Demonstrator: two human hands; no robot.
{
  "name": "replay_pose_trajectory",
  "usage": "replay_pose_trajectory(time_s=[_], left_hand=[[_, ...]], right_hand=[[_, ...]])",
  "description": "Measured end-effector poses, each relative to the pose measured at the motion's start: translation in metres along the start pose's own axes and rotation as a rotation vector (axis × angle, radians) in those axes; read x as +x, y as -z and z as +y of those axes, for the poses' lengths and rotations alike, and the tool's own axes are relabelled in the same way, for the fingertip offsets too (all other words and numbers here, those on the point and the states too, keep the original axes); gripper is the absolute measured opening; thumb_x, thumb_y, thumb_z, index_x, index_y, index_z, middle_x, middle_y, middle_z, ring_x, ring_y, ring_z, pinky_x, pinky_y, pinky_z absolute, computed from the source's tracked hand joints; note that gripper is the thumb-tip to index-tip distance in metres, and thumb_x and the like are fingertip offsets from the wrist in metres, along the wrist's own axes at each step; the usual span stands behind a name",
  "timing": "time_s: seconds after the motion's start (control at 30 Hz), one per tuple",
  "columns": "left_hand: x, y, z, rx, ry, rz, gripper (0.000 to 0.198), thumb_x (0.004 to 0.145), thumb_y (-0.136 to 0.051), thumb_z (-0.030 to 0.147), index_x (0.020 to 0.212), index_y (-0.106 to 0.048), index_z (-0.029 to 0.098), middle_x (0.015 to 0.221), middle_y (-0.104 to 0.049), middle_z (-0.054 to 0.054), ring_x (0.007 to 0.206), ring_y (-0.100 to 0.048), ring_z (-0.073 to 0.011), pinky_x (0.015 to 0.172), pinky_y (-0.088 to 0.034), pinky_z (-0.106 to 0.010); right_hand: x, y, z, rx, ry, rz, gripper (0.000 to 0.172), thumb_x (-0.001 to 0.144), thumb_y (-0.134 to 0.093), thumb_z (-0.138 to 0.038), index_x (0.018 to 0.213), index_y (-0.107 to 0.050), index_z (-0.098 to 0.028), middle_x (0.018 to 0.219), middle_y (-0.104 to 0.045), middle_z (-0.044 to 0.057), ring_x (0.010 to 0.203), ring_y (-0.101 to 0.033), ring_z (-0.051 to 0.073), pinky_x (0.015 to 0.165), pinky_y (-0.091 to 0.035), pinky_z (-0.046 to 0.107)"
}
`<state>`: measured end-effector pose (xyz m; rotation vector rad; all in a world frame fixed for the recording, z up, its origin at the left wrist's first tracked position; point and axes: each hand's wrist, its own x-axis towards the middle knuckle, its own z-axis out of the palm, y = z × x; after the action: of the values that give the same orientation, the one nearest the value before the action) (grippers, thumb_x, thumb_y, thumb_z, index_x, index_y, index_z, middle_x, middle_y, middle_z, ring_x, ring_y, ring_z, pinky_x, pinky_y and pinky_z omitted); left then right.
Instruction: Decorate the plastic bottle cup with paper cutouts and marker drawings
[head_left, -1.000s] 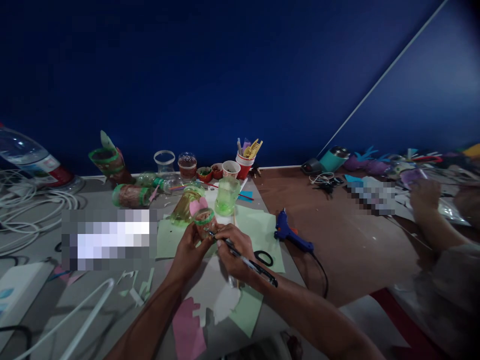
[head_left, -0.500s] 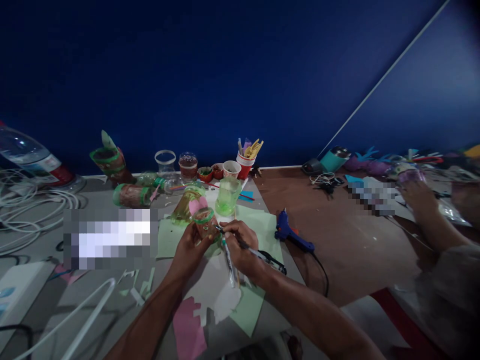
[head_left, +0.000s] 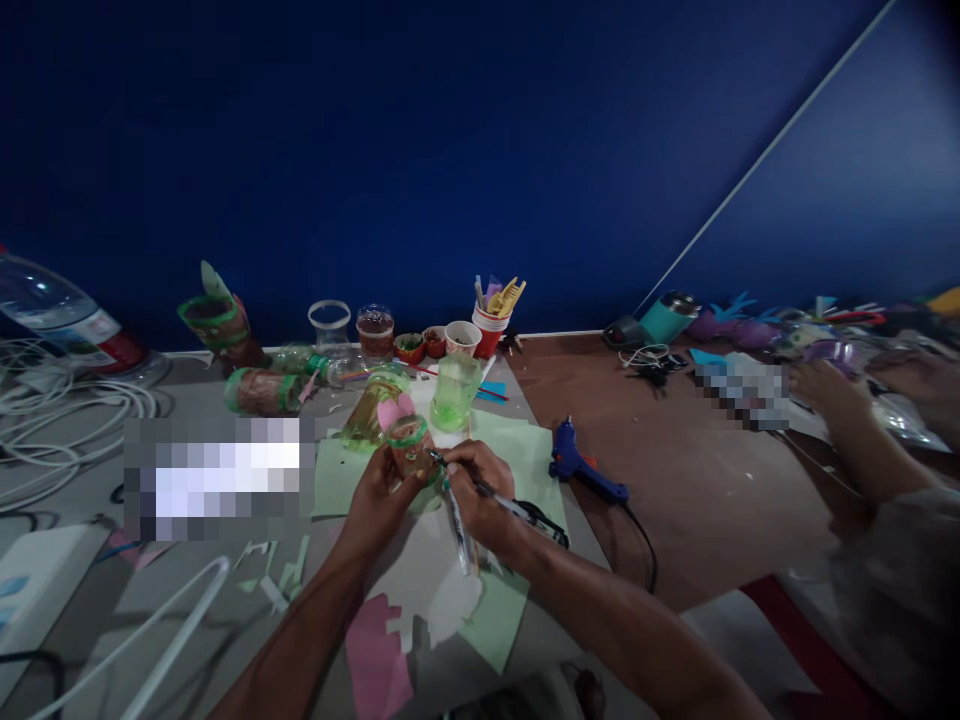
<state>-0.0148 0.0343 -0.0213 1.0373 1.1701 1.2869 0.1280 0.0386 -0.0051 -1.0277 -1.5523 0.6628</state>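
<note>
A small painted cup (head_left: 409,440), brown with a green rim and pink ear shapes, is tilted in my left hand (head_left: 388,492), whose fingers wrap round its lower side. My right hand (head_left: 480,490) grips a dark pen (head_left: 491,492) with its tip at the cup's right side. Beneath the right hand lies a clear-barrelled marker (head_left: 457,525) on the paper. Just behind the hands stands a clear green-tinted cup (head_left: 456,390), and a green and brown painted bottle piece (head_left: 367,412) leans to its left.
A blue glue gun (head_left: 581,465) lies right of my hands, its cord trailing forward. Pink paper (head_left: 377,660) is in front. Painted bottle pieces (head_left: 262,390) and white cables (head_left: 97,420) are left. Another person's hands (head_left: 832,395) work at far right near purple pieces.
At the far right, the other person's hands have shifted around a purple piece. My hands and the cup stay almost in place, with the pen tip moved very slightly.
</note>
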Motion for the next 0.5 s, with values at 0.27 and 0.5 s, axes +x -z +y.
replay_pose_trajectory(time_s=[0.27, 0.5], left_hand=[[-0.001, -0.0001, 0.0003, -0.001, 0.019, 0.01, 0.045, 0.069, -0.071, 0.033, 0.108, -0.055, 0.017, 0.114, -0.065, -0.011, 0.108, -0.06, -0.0253, 0.094, -0.043, -0.039], [0.0001, 0.0013, -0.0027, 0.004, -0.001, -0.012, 0.046, 0.07, -0.07, 0.032, 0.111, -0.053, 0.017, 0.116, -0.063, -0.01, 0.109, -0.059, -0.0247, 0.096, -0.042, -0.039]], right_hand=[[-0.0014, -0.0001, 0.0009, -0.03, -0.023, -0.007, 0.014, 0.079, -0.049, -0.017, 0.08, -0.062, -0.02, 0.075, -0.066, 0.001, 0.064, -0.061, 0.013, 0.061, -0.048, 0.024], [0.0004, 0.0003, -0.0011, -0.02, -0.007, -0.007, 0.014, 0.078, -0.049, -0.016, 0.079, -0.062, -0.02, 0.074, -0.066, 0.001, 0.062, -0.059, 0.013, 0.058, -0.047, 0.023]])
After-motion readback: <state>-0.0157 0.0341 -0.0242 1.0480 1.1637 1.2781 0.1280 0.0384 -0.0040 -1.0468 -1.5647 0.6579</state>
